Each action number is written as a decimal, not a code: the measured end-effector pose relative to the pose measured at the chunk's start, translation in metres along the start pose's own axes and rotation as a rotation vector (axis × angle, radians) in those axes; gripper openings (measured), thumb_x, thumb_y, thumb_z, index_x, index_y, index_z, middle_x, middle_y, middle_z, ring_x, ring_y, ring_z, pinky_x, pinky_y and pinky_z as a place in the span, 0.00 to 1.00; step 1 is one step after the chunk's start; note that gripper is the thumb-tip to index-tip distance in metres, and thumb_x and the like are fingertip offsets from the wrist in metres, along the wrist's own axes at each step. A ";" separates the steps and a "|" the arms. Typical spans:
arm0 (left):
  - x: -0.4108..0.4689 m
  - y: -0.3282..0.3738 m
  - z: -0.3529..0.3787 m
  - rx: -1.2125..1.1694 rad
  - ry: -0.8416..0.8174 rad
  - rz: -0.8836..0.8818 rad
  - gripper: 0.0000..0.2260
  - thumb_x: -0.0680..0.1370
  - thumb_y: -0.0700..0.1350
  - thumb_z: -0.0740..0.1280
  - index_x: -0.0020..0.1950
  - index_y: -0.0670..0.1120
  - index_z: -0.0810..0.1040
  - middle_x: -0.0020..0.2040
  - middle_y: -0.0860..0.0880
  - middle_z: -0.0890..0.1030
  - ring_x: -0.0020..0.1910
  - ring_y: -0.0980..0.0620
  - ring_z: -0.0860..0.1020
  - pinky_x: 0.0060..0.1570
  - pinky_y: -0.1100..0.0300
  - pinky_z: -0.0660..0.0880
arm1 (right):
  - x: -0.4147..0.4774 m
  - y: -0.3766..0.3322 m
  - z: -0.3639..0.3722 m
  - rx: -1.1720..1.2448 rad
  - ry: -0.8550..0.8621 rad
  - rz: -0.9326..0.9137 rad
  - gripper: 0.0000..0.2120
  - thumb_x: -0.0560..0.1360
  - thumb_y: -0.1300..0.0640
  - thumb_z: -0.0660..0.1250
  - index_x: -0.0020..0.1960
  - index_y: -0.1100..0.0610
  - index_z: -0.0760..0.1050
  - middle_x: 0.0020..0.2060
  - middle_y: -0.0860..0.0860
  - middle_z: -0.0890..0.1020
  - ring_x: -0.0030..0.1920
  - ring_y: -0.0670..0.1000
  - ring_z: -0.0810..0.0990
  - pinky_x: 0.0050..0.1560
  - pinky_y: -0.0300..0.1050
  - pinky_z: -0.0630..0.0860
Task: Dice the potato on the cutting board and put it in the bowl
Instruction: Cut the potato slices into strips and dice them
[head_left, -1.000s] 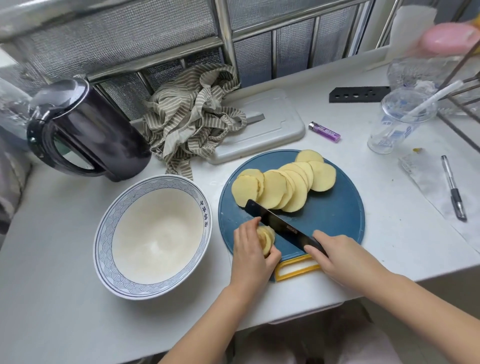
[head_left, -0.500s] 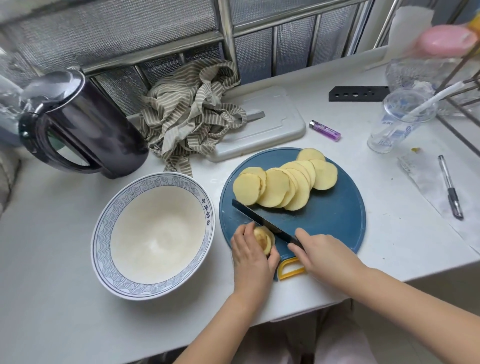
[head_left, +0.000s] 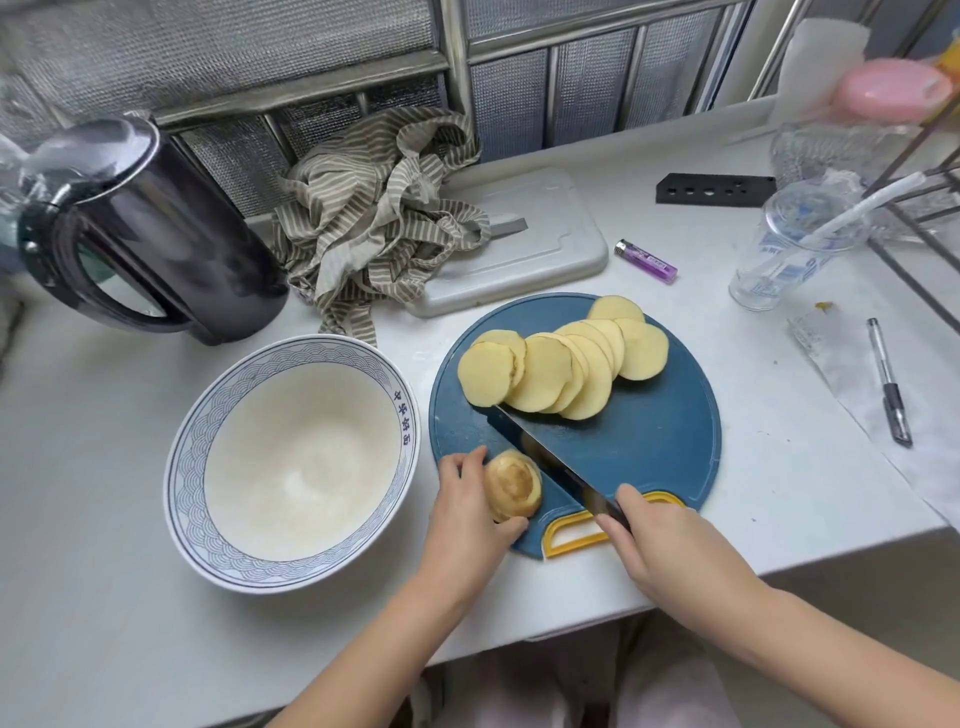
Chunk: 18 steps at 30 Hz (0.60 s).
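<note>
Head view: the left hand (head_left: 467, 525) curls its fingers (head_left: 475, 460) round the potato end piece (head_left: 513, 485) at the near edge of the blue cutting board (head_left: 649, 447). The right hand (head_left: 670, 551) grips the knife (head_left: 545, 457) by the handle, the blade just beside that piece. Potato slices (head_left: 561, 369) fan across the board's far side. The bowl (head_left: 184, 467) stands to the left on the bench (head_left: 104, 519).

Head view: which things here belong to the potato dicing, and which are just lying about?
In the job: left hand holding the potato end, right hand gripping the knife, potato slices, blue cutting board, bowl.
Lying about: kettle, striped cloth, grey board, lighter, plastic cup, pen.
</note>
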<state>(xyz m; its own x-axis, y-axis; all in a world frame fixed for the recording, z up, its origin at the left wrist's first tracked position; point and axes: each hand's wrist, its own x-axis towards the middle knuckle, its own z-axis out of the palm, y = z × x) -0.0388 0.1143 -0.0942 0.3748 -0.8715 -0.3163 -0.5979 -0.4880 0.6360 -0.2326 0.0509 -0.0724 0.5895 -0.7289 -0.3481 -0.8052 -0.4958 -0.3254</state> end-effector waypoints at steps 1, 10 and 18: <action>0.000 0.000 0.001 -0.010 0.024 0.008 0.37 0.69 0.44 0.76 0.74 0.46 0.62 0.65 0.49 0.64 0.64 0.52 0.70 0.58 0.73 0.59 | 0.000 -0.004 0.003 0.015 0.007 0.003 0.11 0.83 0.44 0.49 0.47 0.50 0.59 0.36 0.47 0.74 0.35 0.51 0.70 0.30 0.43 0.63; -0.007 0.006 0.003 0.094 0.011 0.105 0.45 0.70 0.50 0.76 0.78 0.43 0.52 0.71 0.47 0.60 0.69 0.50 0.66 0.63 0.69 0.59 | 0.014 -0.015 0.008 -0.064 0.025 -0.062 0.12 0.83 0.45 0.48 0.52 0.53 0.63 0.44 0.52 0.81 0.45 0.55 0.81 0.35 0.45 0.64; -0.003 -0.013 -0.019 0.224 -0.051 0.242 0.35 0.73 0.50 0.73 0.76 0.48 0.60 0.67 0.52 0.69 0.66 0.54 0.68 0.55 0.73 0.58 | 0.013 -0.011 0.009 -0.050 0.038 -0.073 0.11 0.83 0.45 0.48 0.49 0.52 0.58 0.38 0.50 0.77 0.40 0.55 0.79 0.31 0.46 0.62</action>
<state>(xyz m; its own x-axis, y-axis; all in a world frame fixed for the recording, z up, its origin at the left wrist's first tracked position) -0.0184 0.1242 -0.0885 0.1700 -0.9620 -0.2136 -0.8086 -0.2600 0.5278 -0.2153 0.0513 -0.0807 0.6448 -0.7066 -0.2915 -0.7628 -0.5706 -0.3042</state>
